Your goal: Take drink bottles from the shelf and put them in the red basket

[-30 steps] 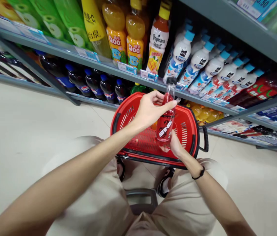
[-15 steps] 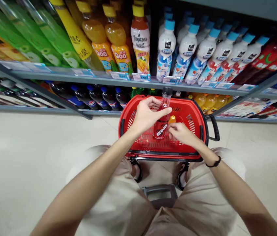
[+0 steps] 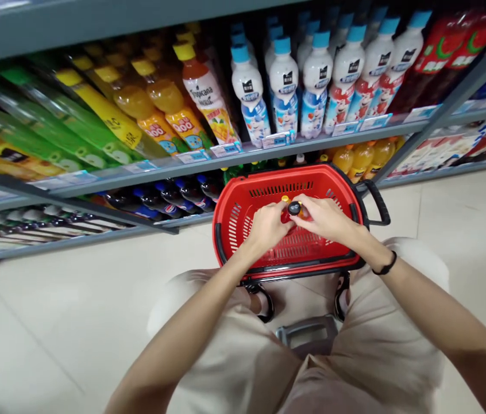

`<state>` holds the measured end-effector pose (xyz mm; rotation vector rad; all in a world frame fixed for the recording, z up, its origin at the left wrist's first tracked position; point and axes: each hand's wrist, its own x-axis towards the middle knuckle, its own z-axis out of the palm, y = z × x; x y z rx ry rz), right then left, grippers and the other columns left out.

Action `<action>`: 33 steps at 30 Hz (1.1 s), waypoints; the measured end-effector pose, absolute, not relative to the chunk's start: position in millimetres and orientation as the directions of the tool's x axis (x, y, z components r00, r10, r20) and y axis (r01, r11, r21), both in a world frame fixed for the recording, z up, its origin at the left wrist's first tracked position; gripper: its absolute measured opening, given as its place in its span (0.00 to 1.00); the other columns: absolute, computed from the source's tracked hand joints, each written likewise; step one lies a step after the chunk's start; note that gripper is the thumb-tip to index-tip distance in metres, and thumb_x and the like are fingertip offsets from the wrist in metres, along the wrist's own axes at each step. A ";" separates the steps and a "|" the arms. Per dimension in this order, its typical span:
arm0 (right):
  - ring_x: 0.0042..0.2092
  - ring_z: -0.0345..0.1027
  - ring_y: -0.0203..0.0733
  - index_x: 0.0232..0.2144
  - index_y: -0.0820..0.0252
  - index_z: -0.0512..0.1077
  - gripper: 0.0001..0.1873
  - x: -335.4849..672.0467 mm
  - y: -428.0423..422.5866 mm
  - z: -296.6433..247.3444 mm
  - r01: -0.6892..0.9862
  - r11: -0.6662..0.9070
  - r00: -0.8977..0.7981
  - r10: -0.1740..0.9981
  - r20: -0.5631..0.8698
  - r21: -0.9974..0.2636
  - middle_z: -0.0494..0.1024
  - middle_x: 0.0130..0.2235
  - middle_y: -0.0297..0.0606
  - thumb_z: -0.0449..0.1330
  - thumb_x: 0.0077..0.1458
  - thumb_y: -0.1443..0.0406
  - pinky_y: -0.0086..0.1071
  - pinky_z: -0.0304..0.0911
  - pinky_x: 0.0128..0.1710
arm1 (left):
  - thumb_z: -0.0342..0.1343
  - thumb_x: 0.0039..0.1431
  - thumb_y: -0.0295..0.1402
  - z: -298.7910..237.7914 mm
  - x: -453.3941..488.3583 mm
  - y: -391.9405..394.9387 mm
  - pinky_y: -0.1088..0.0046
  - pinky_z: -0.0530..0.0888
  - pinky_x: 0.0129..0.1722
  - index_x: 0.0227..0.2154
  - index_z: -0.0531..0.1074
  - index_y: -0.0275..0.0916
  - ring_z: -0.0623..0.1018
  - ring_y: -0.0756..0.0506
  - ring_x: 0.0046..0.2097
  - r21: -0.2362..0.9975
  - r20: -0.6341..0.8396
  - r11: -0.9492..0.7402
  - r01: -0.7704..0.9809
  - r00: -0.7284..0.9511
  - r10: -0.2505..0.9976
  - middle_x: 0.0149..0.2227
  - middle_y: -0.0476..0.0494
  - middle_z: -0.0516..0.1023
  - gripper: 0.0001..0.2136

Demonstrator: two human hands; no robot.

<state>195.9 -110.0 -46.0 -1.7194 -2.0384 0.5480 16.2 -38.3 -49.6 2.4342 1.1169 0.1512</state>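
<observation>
Two hands at a black-capped bottle (image 3: 294, 208) inside a red shopping basket (image 3: 243, 191).
The right hand (image 3: 324, 217) has thumb and forefinger drawn in close around the bottle's cap; the left hand (image 3: 266, 225) lies just beside it, fingers bent, though whether they touch the bottle cannot be told. The bottle's body is mostly hidden beneath the hands. A yellow cap (image 3: 285, 199) shows near it within the basket, and beyond the basket stand shelves (image 3: 333, 135) of bottled drinks.
</observation>
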 end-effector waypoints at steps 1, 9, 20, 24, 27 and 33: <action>0.35 0.72 0.44 0.48 0.60 0.69 0.14 197.1 -110.6 -46.0 0.844 0.159 -0.156 0.987 0.048 -0.513 0.79 0.38 0.39 0.58 0.66 0.58 0.30 0.52 0.33 | 0.59 0.60 0.34 -52.1 18.7 -41.2 0.65 0.76 0.44 0.46 0.76 0.38 0.82 0.38 0.44 0.447 -0.098 -0.574 0.686 0.675 0.731 0.43 0.39 0.83 0.13; 0.40 0.78 0.57 0.48 0.68 0.72 0.16 211.3 -112.4 -47.6 0.964 0.142 -0.184 0.967 -0.176 -0.226 0.82 0.41 0.53 0.60 0.63 0.61 0.34 0.56 0.36 | 0.59 0.62 0.36 -47.9 21.7 -41.3 0.60 0.74 0.57 0.54 0.71 0.34 0.74 0.36 0.60 0.462 -0.126 -0.604 0.649 0.722 0.680 0.56 0.34 0.77 0.19; 0.49 0.79 0.62 0.51 0.74 0.71 0.22 229.1 -96.7 -117.4 0.996 0.087 -0.093 0.901 -0.423 -0.035 0.82 0.42 0.61 0.64 0.59 0.64 0.39 0.65 0.44 | 0.50 0.70 0.40 -14.4 -9.5 -20.2 0.57 0.76 0.52 0.53 0.74 0.29 0.80 0.30 0.55 0.122 -0.610 -0.641 0.758 0.567 0.554 0.51 0.23 0.80 0.20; 0.50 0.78 0.61 0.52 0.75 0.71 0.22 230.0 -94.9 -142.7 0.999 0.038 -0.034 0.886 -0.462 -0.001 0.82 0.44 0.61 0.64 0.60 0.64 0.39 0.66 0.46 | 0.52 0.69 0.44 -10.7 -15.3 -29.7 0.61 0.77 0.51 0.50 0.77 0.31 0.81 0.32 0.55 0.127 -0.690 -0.652 0.747 0.539 0.483 0.51 0.23 0.81 0.21; 0.52 0.78 0.61 0.53 0.77 0.71 0.24 229.9 -92.8 -155.8 0.999 0.002 0.017 0.867 -0.497 0.039 0.80 0.46 0.64 0.65 0.61 0.63 0.39 0.67 0.47 | 0.52 0.68 0.43 -11.7 -21.4 -34.7 0.62 0.76 0.51 0.51 0.77 0.33 0.82 0.34 0.54 0.158 -0.616 -0.652 0.741 0.590 0.522 0.50 0.25 0.82 0.20; 0.53 0.77 0.54 0.50 0.74 0.75 0.20 224.0 -86.0 -173.7 0.994 0.023 0.046 0.813 -0.580 0.110 0.80 0.49 0.60 0.66 0.60 0.64 0.38 0.68 0.51 | 0.54 0.67 0.38 -7.6 -30.9 -41.7 0.62 0.77 0.52 0.47 0.80 0.33 0.82 0.33 0.54 0.210 -0.628 -0.627 0.750 0.595 0.502 0.48 0.26 0.83 0.15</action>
